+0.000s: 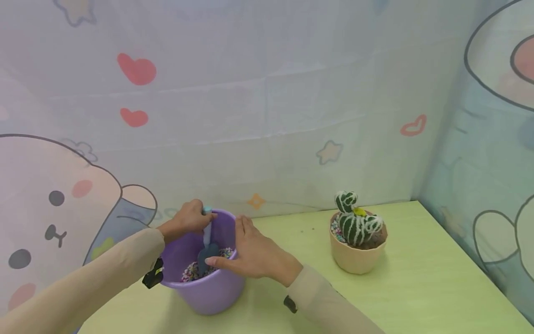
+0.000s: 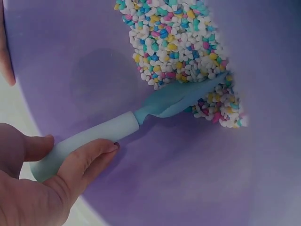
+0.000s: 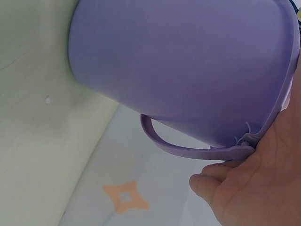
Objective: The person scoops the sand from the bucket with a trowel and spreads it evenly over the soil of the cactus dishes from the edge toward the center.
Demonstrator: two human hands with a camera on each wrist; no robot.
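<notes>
My left hand (image 1: 191, 219) grips the pale handle of a small blue trowel (image 2: 171, 100) inside a purple bucket (image 1: 213, 296). The trowel slants down, its blade tip in colourful pebbles (image 2: 174, 40) at the bucket's bottom. In the left wrist view, thumb and fingers lie around the handle's end. On the bucket's right side, my right hand (image 1: 260, 253) rests at the rim, fingers straight and thumb stretched across the opening. From the right wrist, the bucket's curved carrying handle (image 3: 188, 151) shows hanging beside that hand.
A cactus (image 1: 354, 227) with white fuzzy lines stands in a peach pot (image 1: 356, 260) with pebbles and brown soil, right of the bucket on the yellow-green table (image 1: 421, 278). Behind the table hangs a printed cloth (image 1: 267, 111), with another side cloth (image 1: 471, 171) at the right.
</notes>
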